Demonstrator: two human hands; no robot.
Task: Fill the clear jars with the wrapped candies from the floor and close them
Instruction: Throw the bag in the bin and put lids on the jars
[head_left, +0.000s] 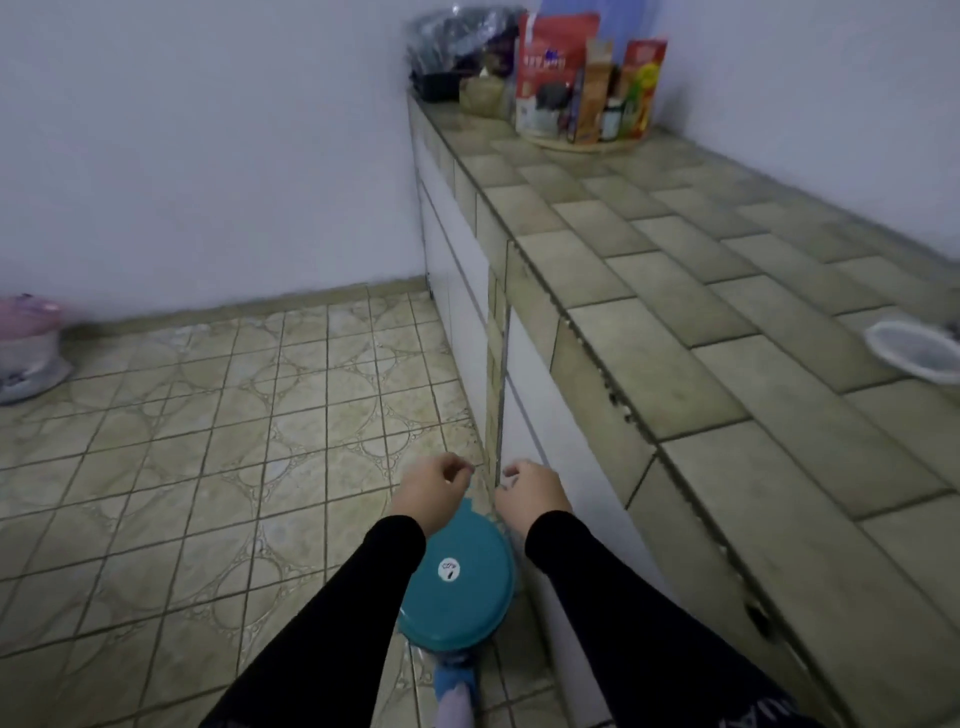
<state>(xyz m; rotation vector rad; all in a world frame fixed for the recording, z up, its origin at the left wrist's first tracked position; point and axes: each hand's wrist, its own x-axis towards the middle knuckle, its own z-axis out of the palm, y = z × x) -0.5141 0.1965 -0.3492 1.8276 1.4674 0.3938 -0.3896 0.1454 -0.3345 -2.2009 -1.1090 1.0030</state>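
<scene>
A clear jar with a teal lid (457, 577) hangs above the floor between my black-sleeved forearms. The lid is on and carries a small white round sticker. My left hand (431, 488) and my right hand (530, 493) are both curled at the lid's far edge, backs up, a small gap between them. A teal tab rises between the wrists. What the fingers grip under there is hidden. No wrapped candies are in view. The jar's clear body shows only as a sliver under the lid, so its contents are hidden.
A tiled counter (701, 322) runs along my right, with white cupboard fronts below. Food packets (587, 78) and a dark bag stand at its far end, and a white bowl (914, 353) sits at its right edge. A pink-lidded tub (26, 348) stands on the floor, far left.
</scene>
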